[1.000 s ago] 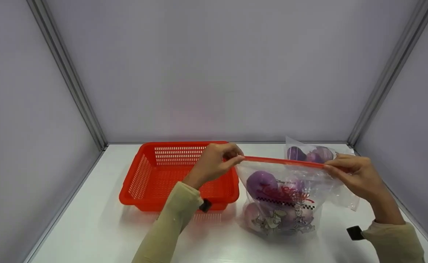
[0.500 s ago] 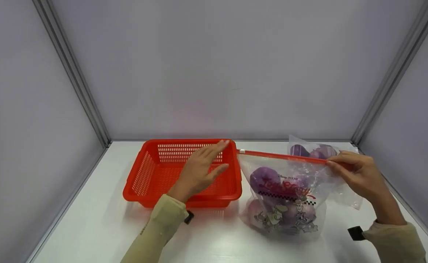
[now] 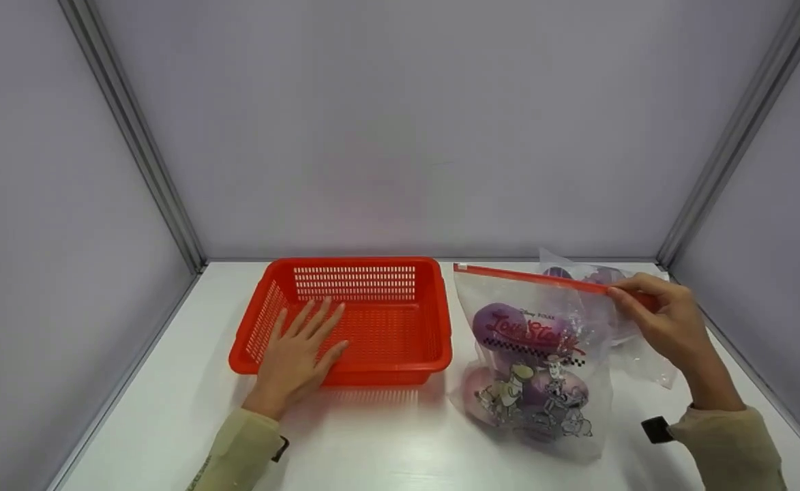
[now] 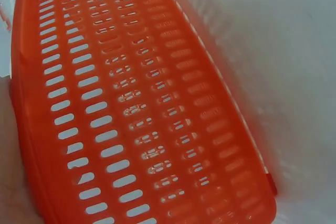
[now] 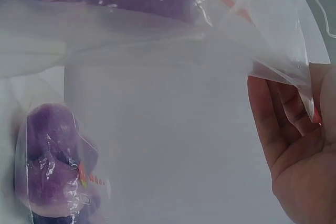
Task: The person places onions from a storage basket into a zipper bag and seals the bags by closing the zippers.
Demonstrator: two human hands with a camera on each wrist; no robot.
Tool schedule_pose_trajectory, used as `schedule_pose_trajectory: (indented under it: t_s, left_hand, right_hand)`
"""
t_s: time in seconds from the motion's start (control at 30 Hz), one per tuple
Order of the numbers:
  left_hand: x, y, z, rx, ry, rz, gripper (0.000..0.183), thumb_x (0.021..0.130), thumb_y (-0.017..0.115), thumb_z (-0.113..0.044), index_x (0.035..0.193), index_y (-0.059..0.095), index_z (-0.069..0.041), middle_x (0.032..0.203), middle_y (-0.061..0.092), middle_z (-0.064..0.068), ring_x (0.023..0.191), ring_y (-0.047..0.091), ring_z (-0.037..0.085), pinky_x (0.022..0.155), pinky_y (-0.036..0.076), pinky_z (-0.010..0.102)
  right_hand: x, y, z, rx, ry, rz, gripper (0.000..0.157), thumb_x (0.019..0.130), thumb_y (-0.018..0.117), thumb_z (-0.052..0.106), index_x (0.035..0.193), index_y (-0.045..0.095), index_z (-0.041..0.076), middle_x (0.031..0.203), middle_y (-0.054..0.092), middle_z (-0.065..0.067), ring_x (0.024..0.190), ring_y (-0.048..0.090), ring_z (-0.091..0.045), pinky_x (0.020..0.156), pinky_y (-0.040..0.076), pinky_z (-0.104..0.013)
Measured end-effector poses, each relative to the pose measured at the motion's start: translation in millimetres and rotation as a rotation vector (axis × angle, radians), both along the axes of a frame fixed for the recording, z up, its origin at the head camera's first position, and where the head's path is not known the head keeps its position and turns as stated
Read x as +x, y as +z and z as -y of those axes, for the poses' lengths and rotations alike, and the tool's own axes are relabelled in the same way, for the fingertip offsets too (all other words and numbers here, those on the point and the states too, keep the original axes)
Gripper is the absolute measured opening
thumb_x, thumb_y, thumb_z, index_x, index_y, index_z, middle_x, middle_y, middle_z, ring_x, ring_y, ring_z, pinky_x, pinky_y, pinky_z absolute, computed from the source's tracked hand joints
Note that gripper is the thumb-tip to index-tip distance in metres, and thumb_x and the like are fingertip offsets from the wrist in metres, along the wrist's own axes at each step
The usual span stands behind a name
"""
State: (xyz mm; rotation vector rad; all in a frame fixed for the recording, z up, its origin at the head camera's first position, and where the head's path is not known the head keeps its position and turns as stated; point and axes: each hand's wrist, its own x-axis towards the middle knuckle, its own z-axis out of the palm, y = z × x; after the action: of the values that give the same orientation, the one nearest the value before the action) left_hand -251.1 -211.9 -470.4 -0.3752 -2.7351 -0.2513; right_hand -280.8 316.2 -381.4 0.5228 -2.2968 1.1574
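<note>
My right hand (image 3: 665, 320) pinches the right end of the red zip strip on a clear slider bag (image 3: 532, 382). Cartoon figures and red lettering are printed on its front, and a white slider (image 3: 462, 267) sits at the strip's left end. Rounded purple produce (image 3: 498, 324) fills the bag; its exact kind cannot be told through the plastic. My left hand (image 3: 294, 358) lies with spread, straight fingers over the near left rim of the red plastic basket (image 3: 434, 307). The left wrist view shows that hand (image 4: 13, 171) beside the basket's slotted wall (image 4: 121, 98).
Behind the held bag, a second clear bag (image 3: 648, 368) with similar purple produce lies on the white table (image 3: 386, 450). Pale panels (image 3: 400, 136) enclose the back and sides. A white cord (image 5: 317, 3) shows at the right wrist view's top right.
The left hand lets go of the strip's left end, spreads its fingers and moves left to the basket. The right hand keeps its pinch; the strip's left end rises slightly.
</note>
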Motion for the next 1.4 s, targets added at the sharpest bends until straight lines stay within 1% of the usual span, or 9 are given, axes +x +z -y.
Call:
schedule_pose_trajectory:
  t_s: [0.2,0.4,0.57,0.73,0.93,1.03,1.13,1.33,1.4]
  left_hand:
    - [2.8,-1.4,-1.4,0.003,0.013,0.042,0.068,0.102,0.052,-0.054,0.162,0.034,-0.029,0.169,0.032,0.002,0.159,0.025,0.028,0.130,0.006,0.060]
    - [3.6,-2.7,-1.7,0.012,0.018,0.050,0.069,0.101,0.054,-0.055,0.162,0.036,-0.028,0.169,0.032,0.003,0.159,0.025,0.029,0.129,0.005,0.060]
    - [2.6,-2.8,-0.2,0.012,0.017,0.069,0.069,0.102,0.050,-0.058,0.163,0.034,-0.029,0.170,0.030,0.001,0.159,0.023,0.028,0.130,0.004,0.060]
    - [2.4,-3.3,0.7,0.018,0.013,0.068,0.069,0.102,0.052,-0.057,0.162,0.034,-0.029,0.170,0.030,0.002,0.159,0.024,0.029,0.129,0.004,0.060]
    - [3.1,-4.0,0.7,0.014,0.022,0.077,0.070,0.101,0.054,-0.056,0.163,0.034,-0.029,0.170,0.031,0.002,0.159,0.024,0.029,0.129,0.005,0.061]
    - [2.4,-3.1,0.2,0.017,0.016,0.075,0.070,0.101,0.054,-0.055,0.162,0.034,-0.028,0.169,0.032,0.004,0.159,0.025,0.031,0.129,0.006,0.063]
    - [1.6,-2.7,0.3,0.012,0.017,0.080,0.070,0.102,0.053,-0.056,0.163,0.033,-0.029,0.170,0.031,0.004,0.159,0.024,0.031,0.129,0.006,0.063]
    - [2.2,-4.3,0.9,-0.001,0.021,0.081,0.069,0.102,0.052,-0.057,0.163,0.033,-0.029,0.170,0.031,0.003,0.159,0.024,0.030,0.129,0.004,0.061]
    - [2.2,-5.0,1.2,0.003,0.019,0.075,0.069,0.102,0.053,-0.056,0.162,0.034,-0.029,0.170,0.032,0.004,0.159,0.025,0.030,0.129,0.005,0.062]
  right_hand:
    - [-6.4,-5.3,2.8,-0.009,-0.012,0.042,0.010,0.097,0.071,0.006,0.103,0.079,0.005,0.094,0.073,-0.004,0.070,0.061,-0.005,0.060,0.052,-0.013]
    - [-9.8,-8.9,4.7,-0.043,-0.014,0.061,0.010,0.098,0.071,0.008,0.104,0.078,0.004,0.095,0.072,-0.003,0.068,0.060,-0.005,0.058,0.051,-0.014]
    - [-12.5,-7.6,8.0,-0.061,0.004,0.085,0.013,0.099,0.069,0.010,0.107,0.077,0.003,0.098,0.071,0.007,0.073,0.064,-0.005,0.061,0.055,-0.015]
    - [-15.9,-5.0,9.7,-0.082,-0.004,0.101,0.018,0.100,0.068,0.011,0.112,0.076,0.001,0.102,0.067,0.017,0.080,0.065,-0.005,0.067,0.057,-0.015]
    - [-27.0,-1.9,6.6,-0.201,-0.027,0.084,0.022,0.101,0.067,0.013,0.110,0.074,-0.006,0.098,0.069,0.011,0.082,0.067,-0.002,0.067,0.056,-0.012]
    - [-34.1,-4.1,0.2,-0.263,-0.056,0.079,0.025,0.101,0.068,0.014,0.110,0.072,-0.009,0.094,0.071,0.006,0.076,0.068,0.000,0.062,0.055,-0.014]
    - [-40.5,-9.1,-8.1,-0.317,-0.091,0.099,0.026,0.101,0.067,0.012,0.111,0.070,-0.012,0.091,0.071,0.006,0.073,0.066,0.000,0.061,0.055,-0.014]
    - [-48.8,-21.5,-25.2,-0.391,-0.178,0.182,0.028,0.100,0.069,0.018,0.113,0.072,-0.007,0.087,0.067,0.012,0.074,0.060,-0.002,0.062,0.052,-0.012]
    - [-51.2,-24.2,-29.3,-0.452,-0.186,0.212,0.026,0.099,0.071,0.019,0.111,0.074,-0.003,0.086,0.068,0.012,0.073,0.059,-0.002,0.060,0.051,-0.012]
